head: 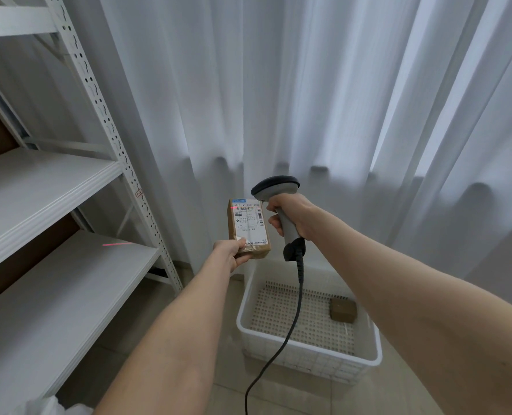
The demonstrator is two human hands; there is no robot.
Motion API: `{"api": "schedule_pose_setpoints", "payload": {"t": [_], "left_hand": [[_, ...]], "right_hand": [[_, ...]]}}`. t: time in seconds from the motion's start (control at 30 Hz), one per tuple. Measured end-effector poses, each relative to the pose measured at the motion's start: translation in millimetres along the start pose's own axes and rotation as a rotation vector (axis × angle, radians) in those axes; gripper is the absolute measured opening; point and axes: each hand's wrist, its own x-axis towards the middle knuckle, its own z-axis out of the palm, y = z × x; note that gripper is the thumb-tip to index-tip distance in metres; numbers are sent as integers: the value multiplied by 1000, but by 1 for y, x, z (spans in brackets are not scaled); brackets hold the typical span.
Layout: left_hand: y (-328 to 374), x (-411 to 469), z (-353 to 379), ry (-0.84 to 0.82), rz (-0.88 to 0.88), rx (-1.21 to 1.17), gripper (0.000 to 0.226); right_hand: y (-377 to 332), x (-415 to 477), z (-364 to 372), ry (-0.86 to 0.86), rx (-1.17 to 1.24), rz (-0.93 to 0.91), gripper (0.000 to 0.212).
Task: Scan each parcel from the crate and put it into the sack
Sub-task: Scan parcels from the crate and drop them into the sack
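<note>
- Closest to me, at the bottom left corner, a scrap of crumpled white plastic (43, 407) pokes into sight. It may be the sack, though too little shows to be sure.
- On the floor ahead sits the white crate (305, 342), and one small brown box (343, 310) lies at its far right corner. By my reckoning that one is not yet scanned.
- The scanner's dark cable (290, 324) hangs down across the crate.
- Above the crate's far edge, the left hand (230, 254) grips the lower end of the parcel (248, 229). The thumb is on the front, and the parcel is held upright with its label (250, 218) facing the person.
- Just beside it, the right hand (290, 217) is wrapped round the handle of the scanner (275, 187), one finger at the trigger.
- A red glint (234, 207) touches only the left end of the barcode, and the rest of the beam lands as a red line (117, 244) on the white shelf (69, 280).
- So the scanning step is in hand, but the aim looks off. The next move calls for swinging the beam right across the barcode, then carrying the parcel to the sack.
- A pale curtain (308, 85) hangs behind it all.
</note>
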Motion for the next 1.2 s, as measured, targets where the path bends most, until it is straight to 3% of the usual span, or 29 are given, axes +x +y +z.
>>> {"api": "schedule_pose_setpoints", "payload": {"t": [0.2,0.43,0.93,1.2], "left_hand": [[-1,0,-1,2,4,-1,30],[-2,-2,-4,4,-4,1,28],[1,2,-8,16,-4,7,30],[0,9,-15,8,-2,9,30]], "right_hand": [[-2,-3,0,-11,-30,-1,12],[-2,-4,-1,-21,-46,1,22],[-4,-2,4,-55,-52,5,9],[6,4,15,9,24,29,15]]}}
